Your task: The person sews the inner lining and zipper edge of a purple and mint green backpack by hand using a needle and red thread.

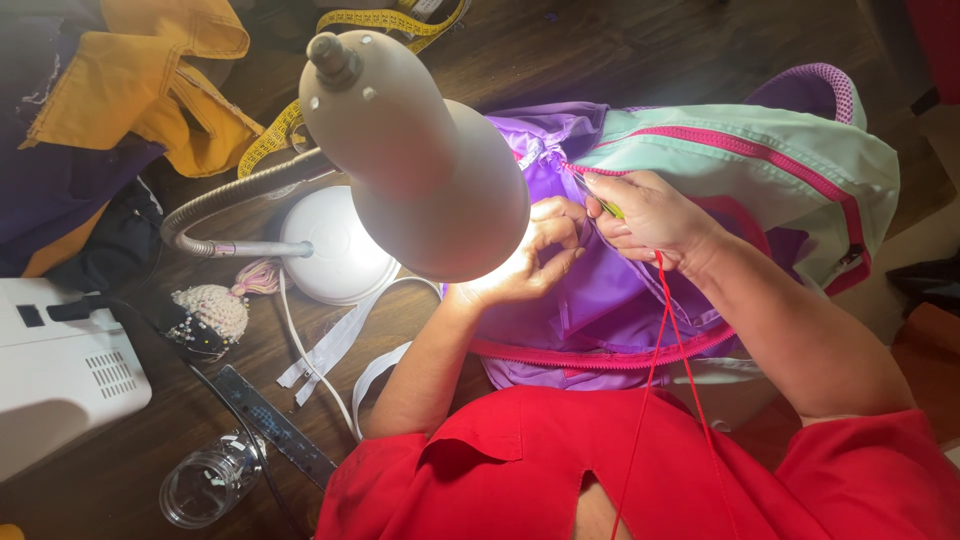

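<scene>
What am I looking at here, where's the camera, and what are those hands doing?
The single picture comes from a camera worn on a person's head, looking down at their own bare hands. The left hand pinches the purple lining of a purple, mint and pink backpack. The right hand holds a thin green-handled tool, with red thread trailing down. A desk lamp lights the work. On the wooden table lie a yellow tape measure, a ruler and a glass jar.

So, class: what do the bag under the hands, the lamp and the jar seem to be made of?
Bag: thin woven synthetic fabric, slight sheen, creases softly. Lamp: probably matte plastic shade on a ribbed metal neck. Jar: clear glass, perhaps plastic; you see through it.
</scene>
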